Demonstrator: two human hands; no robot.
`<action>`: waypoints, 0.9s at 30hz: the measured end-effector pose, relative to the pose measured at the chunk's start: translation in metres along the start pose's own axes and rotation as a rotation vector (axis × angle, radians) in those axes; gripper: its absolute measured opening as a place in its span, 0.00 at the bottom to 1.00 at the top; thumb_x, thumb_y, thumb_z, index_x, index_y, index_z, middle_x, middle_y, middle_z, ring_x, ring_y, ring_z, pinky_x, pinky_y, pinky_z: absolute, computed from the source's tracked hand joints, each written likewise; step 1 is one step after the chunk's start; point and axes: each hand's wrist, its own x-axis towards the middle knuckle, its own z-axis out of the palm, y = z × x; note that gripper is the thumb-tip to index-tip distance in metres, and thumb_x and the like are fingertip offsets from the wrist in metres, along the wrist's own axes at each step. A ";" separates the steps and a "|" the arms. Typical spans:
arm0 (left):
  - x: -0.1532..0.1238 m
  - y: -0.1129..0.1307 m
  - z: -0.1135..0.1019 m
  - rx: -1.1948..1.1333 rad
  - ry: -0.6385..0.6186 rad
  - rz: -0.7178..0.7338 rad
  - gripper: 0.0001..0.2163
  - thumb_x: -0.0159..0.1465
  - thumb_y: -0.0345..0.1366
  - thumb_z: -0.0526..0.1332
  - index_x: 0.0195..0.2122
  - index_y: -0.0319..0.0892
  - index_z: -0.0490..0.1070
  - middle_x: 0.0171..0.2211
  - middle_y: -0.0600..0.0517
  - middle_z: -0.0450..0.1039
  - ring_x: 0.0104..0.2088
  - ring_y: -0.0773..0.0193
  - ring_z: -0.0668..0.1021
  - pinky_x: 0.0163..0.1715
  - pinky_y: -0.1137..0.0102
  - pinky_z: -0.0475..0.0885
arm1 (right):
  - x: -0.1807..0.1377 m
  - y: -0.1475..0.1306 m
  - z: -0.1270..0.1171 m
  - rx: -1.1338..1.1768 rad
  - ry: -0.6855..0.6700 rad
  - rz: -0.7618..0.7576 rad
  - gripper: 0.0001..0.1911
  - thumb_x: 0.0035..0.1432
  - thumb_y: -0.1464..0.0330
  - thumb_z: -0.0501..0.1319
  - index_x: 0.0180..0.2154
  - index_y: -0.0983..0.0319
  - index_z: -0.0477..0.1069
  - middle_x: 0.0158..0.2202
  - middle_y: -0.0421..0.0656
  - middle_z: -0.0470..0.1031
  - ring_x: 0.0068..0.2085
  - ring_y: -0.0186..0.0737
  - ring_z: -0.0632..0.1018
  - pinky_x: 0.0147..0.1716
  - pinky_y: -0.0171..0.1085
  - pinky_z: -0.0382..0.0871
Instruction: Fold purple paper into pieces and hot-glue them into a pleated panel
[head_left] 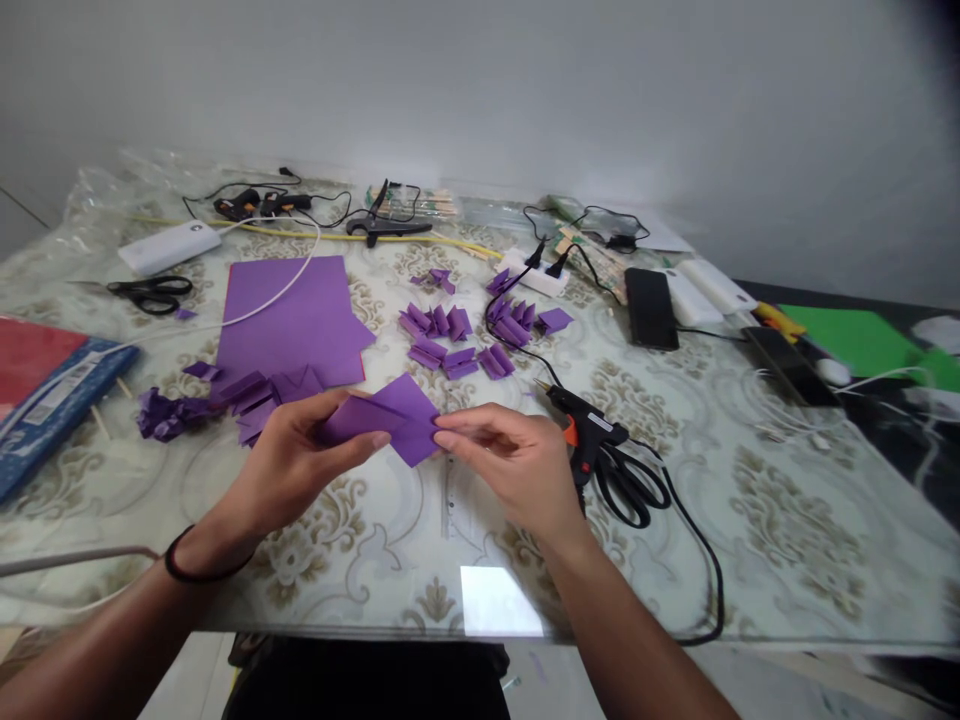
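Observation:
My left hand point(292, 455) and my right hand point(510, 455) both pinch one small purple paper piece point(394, 412), partly folded, held just above the table near its front edge. The left fingers grip its left side, the right fingertips its right corner. Beyond it lie several folded purple paper pieces point(450, 345) and a large purple paper sheet point(296, 320) with more purple scraps point(176, 410) at its near left. A black glue gun point(589, 428) and black scissors point(630, 485) lie just right of my right hand.
The glass-topped patterned table point(787, 520) also carries a second pair of scissors point(150, 292), a white power bank point(169, 246), a white power strip point(534, 274), a black phone point(650, 307), cables, a blue packet point(52, 400) at left and green paper point(855, 338) at far right.

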 end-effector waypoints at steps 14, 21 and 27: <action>-0.001 -0.002 0.006 -0.102 -0.009 -0.079 0.13 0.62 0.46 0.76 0.33 0.40 0.82 0.28 0.53 0.81 0.26 0.68 0.77 0.25 0.76 0.71 | -0.001 0.007 0.004 0.118 -0.130 0.168 0.15 0.58 0.61 0.76 0.45 0.58 0.82 0.32 0.40 0.83 0.36 0.41 0.85 0.39 0.39 0.80; 0.000 -0.001 0.007 -0.226 -0.017 -0.083 0.29 0.58 0.41 0.79 0.58 0.44 0.74 0.26 0.58 0.81 0.23 0.67 0.79 0.21 0.78 0.70 | -0.001 0.002 0.006 0.048 -0.199 0.190 0.09 0.61 0.61 0.70 0.33 0.59 0.78 0.30 0.40 0.80 0.33 0.40 0.81 0.34 0.37 0.74; 0.001 -0.008 0.010 -0.155 -0.081 -0.046 0.13 0.61 0.41 0.77 0.44 0.43 0.82 0.34 0.53 0.86 0.32 0.62 0.85 0.32 0.73 0.79 | -0.004 0.002 0.015 0.009 -0.206 0.238 0.09 0.56 0.62 0.70 0.34 0.61 0.79 0.28 0.38 0.74 0.29 0.36 0.73 0.29 0.34 0.68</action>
